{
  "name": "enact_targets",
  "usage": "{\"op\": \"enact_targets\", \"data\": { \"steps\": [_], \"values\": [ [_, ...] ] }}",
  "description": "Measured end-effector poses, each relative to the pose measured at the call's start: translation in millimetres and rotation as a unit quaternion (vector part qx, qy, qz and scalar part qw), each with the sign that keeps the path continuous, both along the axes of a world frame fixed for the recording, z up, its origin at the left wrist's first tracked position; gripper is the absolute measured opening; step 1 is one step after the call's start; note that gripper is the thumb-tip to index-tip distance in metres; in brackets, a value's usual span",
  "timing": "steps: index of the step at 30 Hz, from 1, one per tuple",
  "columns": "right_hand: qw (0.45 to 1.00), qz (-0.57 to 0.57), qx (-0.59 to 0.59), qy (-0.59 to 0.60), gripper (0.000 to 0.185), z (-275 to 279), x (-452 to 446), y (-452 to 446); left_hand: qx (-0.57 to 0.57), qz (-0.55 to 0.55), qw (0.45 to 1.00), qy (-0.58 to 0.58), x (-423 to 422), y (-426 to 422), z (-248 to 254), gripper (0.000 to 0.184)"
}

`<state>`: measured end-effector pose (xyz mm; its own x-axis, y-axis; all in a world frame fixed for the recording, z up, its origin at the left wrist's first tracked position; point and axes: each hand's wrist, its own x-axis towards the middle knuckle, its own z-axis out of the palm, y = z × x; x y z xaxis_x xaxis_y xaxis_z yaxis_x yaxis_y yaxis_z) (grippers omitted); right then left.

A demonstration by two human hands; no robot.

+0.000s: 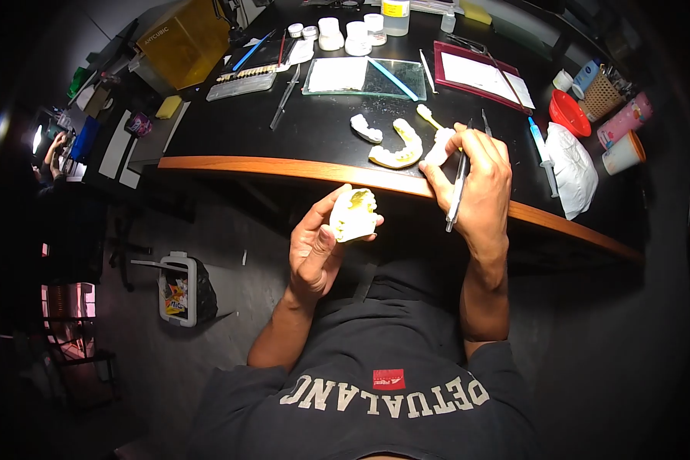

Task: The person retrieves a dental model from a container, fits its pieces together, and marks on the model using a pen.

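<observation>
My left hand (314, 249) is closed around a pale yellow-white dental cast (355, 217), held up in front of the desk's edge with its row of teeth showing. In my right hand (479, 172), a slim metal dental instrument (457, 201) lies between the fingers and slants downward. The thumb and fingertips of that hand also touch a white cast piece (439, 147) at the desk's front; whether they grip it firmly I cannot tell. Just left of it rest a horseshoe-shaped dental cast (400, 146), a smaller row of cast teeth (366, 129) and a narrow yellowish piece (428, 115).
On the black desk stand a glass slab (402, 73), white jars (357, 38), a maroon board (479, 73), a red bowl (569, 113), a syringe (543, 153) and a white pouch (572, 170). A waste bin (194, 295) is on the floor. Another person's arm (52, 153) shows far left.
</observation>
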<state>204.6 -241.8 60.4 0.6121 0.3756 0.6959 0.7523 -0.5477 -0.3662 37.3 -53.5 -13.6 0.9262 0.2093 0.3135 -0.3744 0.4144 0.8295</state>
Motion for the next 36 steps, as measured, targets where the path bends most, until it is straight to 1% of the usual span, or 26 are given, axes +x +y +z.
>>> {"op": "enact_targets", "data": {
  "steps": [2, 5, 8, 9, 11, 13, 16, 19, 22, 23, 24, 26, 27, 28, 30, 32, 33, 36],
  "values": [
    [1.0, 0.002, -0.002, 0.0, 0.032, 8, -3, 3, -0.001, 0.007, 1.0, 0.005, 0, 0, 1, 0.075],
    [0.997, 0.065, -0.018, -0.026, 0.029, 18, -3, 6, -0.04, 0.008, 0.999, 0.004, 0, -3, 7, 0.067],
    [0.988, 0.141, -0.052, -0.029, 0.029, 13, 7, 10, -0.072, -0.018, 0.997, 0.008, 0, 1, 9, 0.067],
    [0.987, 0.151, -0.063, 0.0, 0.027, 14, 8, 11, -0.065, -0.011, 0.998, 0.022, -1, 2, 9, 0.07],
    [0.984, 0.157, -0.08, -0.012, 0.025, 14, 11, 13, -0.051, 0.003, 0.997, 0.049, -1, 2, 11, 0.075],
    [0.983, 0.156, -0.098, -0.013, 0.02, 12, 13, 15, -0.054, 0.002, 0.997, 0.047, -1, 3, 11, 0.075],
    [0.977, 0.175, -0.118, -0.025, 0.018, 10, 18, 14, -0.059, -0.001, 0.997, 0.046, -1, 5, 10, 0.075],
    [0.975, 0.2, -0.096, -0.002, 0.02, 12, 18, 12, -0.064, -0.003, 0.997, 0.05, -1, 6, 9, 0.075],
    [0.968, 0.244, -0.038, 0.044, 0.021, 16, 17, 5, -0.065, -0.006, 0.997, 0.048, 0, 6, 10, 0.075],
    [0.962, 0.269, -0.026, 0.046, 0.024, 20, 17, 2, -0.065, -0.006, 0.997, 0.046, 1, 6, 11, 0.075],
    [0.947, 0.317, 0.015, 0.036, 0.025, 21, 20, 1, -0.065, -0.007, 0.997, 0.041, 1, 5, 11, 0.074],
    [0.923, 0.36, 0.096, 0.096, 0.024, 25, 4, -2, -0.065, -0.01, 0.997, 0.032, 2, 4, 12, 0.073],
    [0.905, 0.389, 0.119, 0.122, 0.025, 24, -1, -4, -0.07, -0.013, 0.997, 0.021, 3, 2, 13, 0.07],
    [0.895, 0.411, 0.109, 0.133, 0.028, 22, -6, -11, -0.075, -0.016, 0.997, 0.011, 3, 1, 14, 0.067],
    [0.86, 0.454, 0.156, 0.175, 0.027, 17, -21, -9, -0.084, -0.013, 0.996, 0.001, 3, -4, 16, 0.064],
    [0.841, 0.469, 0.153, 0.223, 0.027, 12, -33, -9, -0.092, -0.002, 0.996, 0.003, 3, -9, 16, 0.063],
    [0.831, 0.475, 0.152, 0.247, 0.027, 9, -38, -9, -0.09, -0.014, 0.996, -0.002, 2, -9, 14, 0.064],
    [0.855, 0.432, 0.144, 0.247, 0.026, 6, -50, -5, -0.088, -0.021, 0.996, 0.006, -2, -16, 14, 0.065]
  ]
}}
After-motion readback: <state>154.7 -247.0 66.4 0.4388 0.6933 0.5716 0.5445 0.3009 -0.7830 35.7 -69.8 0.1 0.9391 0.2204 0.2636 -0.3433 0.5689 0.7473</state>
